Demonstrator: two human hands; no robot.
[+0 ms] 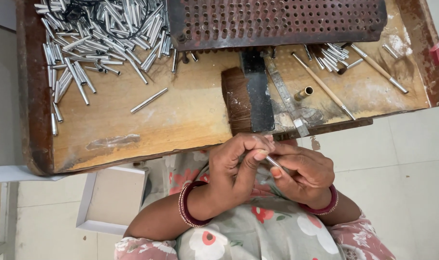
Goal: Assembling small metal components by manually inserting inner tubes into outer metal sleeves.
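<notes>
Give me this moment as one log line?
left hand: pinches small metal tube | right hand: holds same tube | metal tubes pile: on wooden tray

seen from above, a left hand [239,166] and right hand [304,171] meet just below a wooden tray's edge [133,144], pinching a thin metal tube [273,162] between them. a heap of silver tubes [99,33] fills the tray's far left corner.

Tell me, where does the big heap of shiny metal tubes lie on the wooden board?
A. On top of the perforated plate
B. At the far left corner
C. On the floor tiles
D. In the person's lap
B: the heap of silver tubes fills the far left corner of the wooden board, beside the perforated plate, well away from both hands.
</notes>
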